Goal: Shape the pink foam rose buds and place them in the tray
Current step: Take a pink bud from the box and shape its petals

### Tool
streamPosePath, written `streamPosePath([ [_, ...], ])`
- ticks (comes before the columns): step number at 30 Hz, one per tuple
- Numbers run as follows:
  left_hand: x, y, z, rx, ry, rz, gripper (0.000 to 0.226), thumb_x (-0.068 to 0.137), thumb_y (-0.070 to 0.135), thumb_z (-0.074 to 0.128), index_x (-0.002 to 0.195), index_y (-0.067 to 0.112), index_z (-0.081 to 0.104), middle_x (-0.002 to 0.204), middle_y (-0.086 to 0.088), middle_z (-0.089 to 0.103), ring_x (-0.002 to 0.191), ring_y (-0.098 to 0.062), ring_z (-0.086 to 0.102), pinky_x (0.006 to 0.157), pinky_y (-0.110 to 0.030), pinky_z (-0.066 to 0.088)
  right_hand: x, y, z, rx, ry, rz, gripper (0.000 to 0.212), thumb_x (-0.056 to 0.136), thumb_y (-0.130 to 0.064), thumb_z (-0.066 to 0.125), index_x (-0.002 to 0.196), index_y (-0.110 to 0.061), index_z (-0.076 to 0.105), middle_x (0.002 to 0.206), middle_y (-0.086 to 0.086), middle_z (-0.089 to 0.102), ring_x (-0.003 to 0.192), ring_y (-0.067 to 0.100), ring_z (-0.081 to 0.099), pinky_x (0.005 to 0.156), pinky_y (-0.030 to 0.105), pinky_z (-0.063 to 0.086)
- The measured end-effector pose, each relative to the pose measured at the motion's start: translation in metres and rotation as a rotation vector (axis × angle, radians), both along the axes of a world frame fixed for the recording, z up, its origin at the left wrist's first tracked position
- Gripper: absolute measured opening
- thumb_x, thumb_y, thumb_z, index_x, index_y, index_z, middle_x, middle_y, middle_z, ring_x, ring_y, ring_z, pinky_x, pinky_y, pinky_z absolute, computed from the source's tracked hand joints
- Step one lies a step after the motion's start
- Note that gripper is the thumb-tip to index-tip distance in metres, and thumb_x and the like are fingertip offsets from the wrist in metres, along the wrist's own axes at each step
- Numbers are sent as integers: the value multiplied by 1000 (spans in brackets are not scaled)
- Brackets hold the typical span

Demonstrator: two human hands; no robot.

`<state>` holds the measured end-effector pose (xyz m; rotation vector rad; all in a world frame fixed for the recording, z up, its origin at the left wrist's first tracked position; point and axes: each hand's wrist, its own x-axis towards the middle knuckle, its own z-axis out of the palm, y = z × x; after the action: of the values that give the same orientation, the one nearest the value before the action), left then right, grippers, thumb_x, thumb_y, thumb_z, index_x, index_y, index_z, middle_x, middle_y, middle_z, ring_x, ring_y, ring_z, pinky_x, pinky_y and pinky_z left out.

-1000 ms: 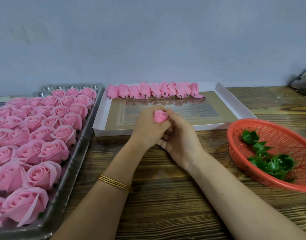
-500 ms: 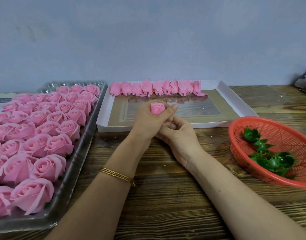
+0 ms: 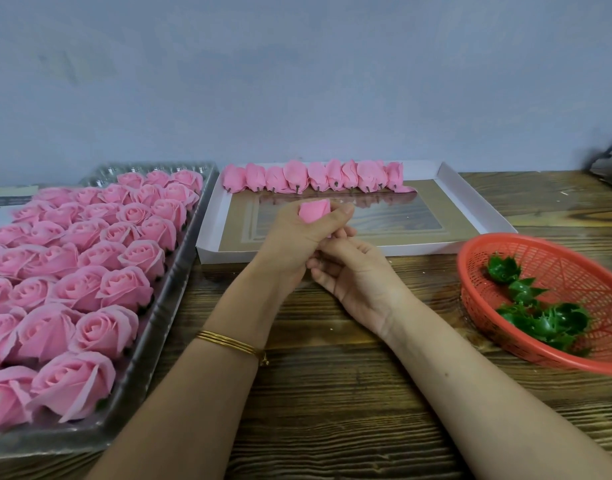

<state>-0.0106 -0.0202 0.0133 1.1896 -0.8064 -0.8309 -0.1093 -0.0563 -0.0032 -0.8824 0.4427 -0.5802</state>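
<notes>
Left hand (image 3: 295, 239) tipped bud (image 3: 313, 210) sideways, fingers curled.

- Resembled a small craft workshop for making artificial flowers, with batch work laid out in separate stations.
- Had a rough dark-brown wooden plank table (image 3: 332, 410) set against a bare grey-blue painted wall (image 3: 297, 81).
- Kept rows of identical open pink foam roses (image 3: 124, 287) in a clear plastic blister tray (image 3: 178, 282) on the left.
- Held one row of closed pink foam buds (image 3: 295, 174) along the far edge of a shallow white cardboard tray (image 3: 228, 255).
- Stored loose green plastic calyx pieces (image 3: 543, 320) in a round red plastic mesh basket (image 3: 557, 268) on the right.
</notes>
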Motion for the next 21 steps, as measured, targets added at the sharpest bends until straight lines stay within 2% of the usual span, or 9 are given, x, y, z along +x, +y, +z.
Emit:
streamPosePath([
  [3,-2,-4,-3,-13,7,106,21,89,14,69,69,14,64,52,1,59,60,-11,64,61,-25,53,0,1,-1,-19,-6,-67,12,85,3,63,83,-10,64,66,-2,65,65,9,61,61,16,52],
  [9,-8,-9,-9,-26,32,150,18,86,19,73,73,11,63,61,-4,65,63,-13,67,59,-26,55,1,1,-5,-36,-26,-141,27,82,12,63,106,-1,61,69,2,67,67,9,62,66,19,54],
  [12,-8,-9,-11,-30,40,134,18,86,22,74,75,12,63,65,-4,69,60,-14,66,55,-26,55,1,1,-5,-78,-8,-167,24,81,12,63,104,3,63,78,9,65,74,14,61,76,25,51],
  [15,-7,-8,-9,-19,-33,88,20,84,26,75,71,15,64,70,-4,72,60,-15,68,57,-26,55,1,0,-3,-84,12,-156,15,83,11,61,90,-1,66,76,5,66,71,10,61,69,21,49],
  [17,-5,-5,-7,3,-80,45,18,78,32,76,66,22,66,73,-4,73,72,-19,71,69,-36,59,-1,-2,-2,-51,4,-113,17,84,9,60,79,-5,66,70,2,64,66,8,59,62,16,49],
  [19,-4,-2,-4,12,-77,-9,16,75,33,75,64,23,70,74,-4,73,81,-30,68,82,-54,52,-3,-4,-1,-5,-12,-54,15,87,4,59,78,-6,65,69,4,60,63,9,57,58,15,50],
  [21,-2,1,-2,7,-69,-61,18,76,32,74,67,17,72,76,-7,73,82,-33,62,83,-57,46,-5,-7,1,24,-19,5,13,89,0,57,81,-8,64,67,4,60,60,9,56,58,16,50],
])
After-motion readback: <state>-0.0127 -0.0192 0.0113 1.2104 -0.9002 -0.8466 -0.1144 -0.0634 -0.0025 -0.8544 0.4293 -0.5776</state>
